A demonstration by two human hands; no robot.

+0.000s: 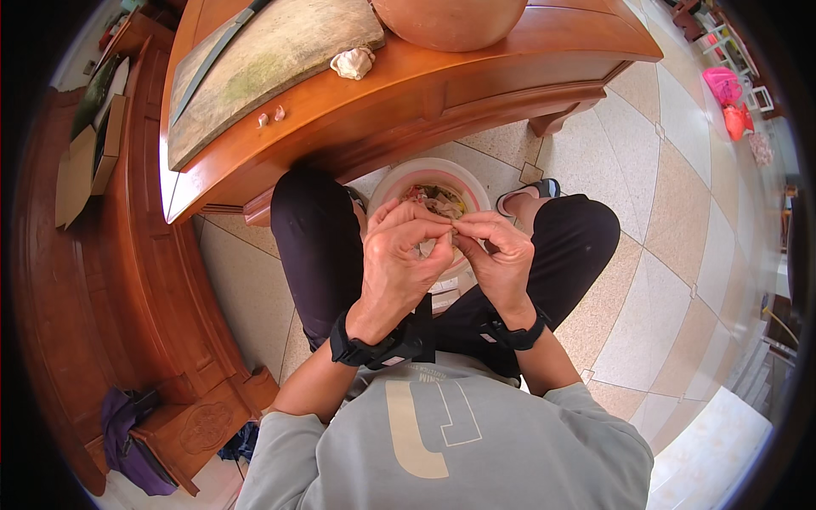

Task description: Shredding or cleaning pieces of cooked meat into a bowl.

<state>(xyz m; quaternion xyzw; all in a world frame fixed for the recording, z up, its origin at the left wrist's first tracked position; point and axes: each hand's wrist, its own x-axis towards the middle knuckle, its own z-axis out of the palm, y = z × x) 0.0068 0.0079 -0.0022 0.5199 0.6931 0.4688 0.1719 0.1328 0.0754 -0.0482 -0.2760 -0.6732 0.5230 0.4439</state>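
My left hand (401, 255) and my right hand (497, 255) meet fingertip to fingertip over a round plastic bin (475, 185) with a pink band. Both pinch a small thing between thumbs and forefingers, probably a garlic clove, mostly hidden by the fingers. Scraps and peelings (440, 199) lie in the bin between my knees. On the wooden table in front, a garlic bulb (353, 63) rests at the cutting board's edge. Two loose garlic cloves (271, 116) lie on the tabletop near the board.
A wooden cutting board (274, 64) carries a long knife (213, 60). Beside it stands a round clay-coloured vessel (449, 22). On the left, an open cardboard box (92, 159) sits on a wooden bench (140, 255); a purple cloth (131, 440) hangs lower down.
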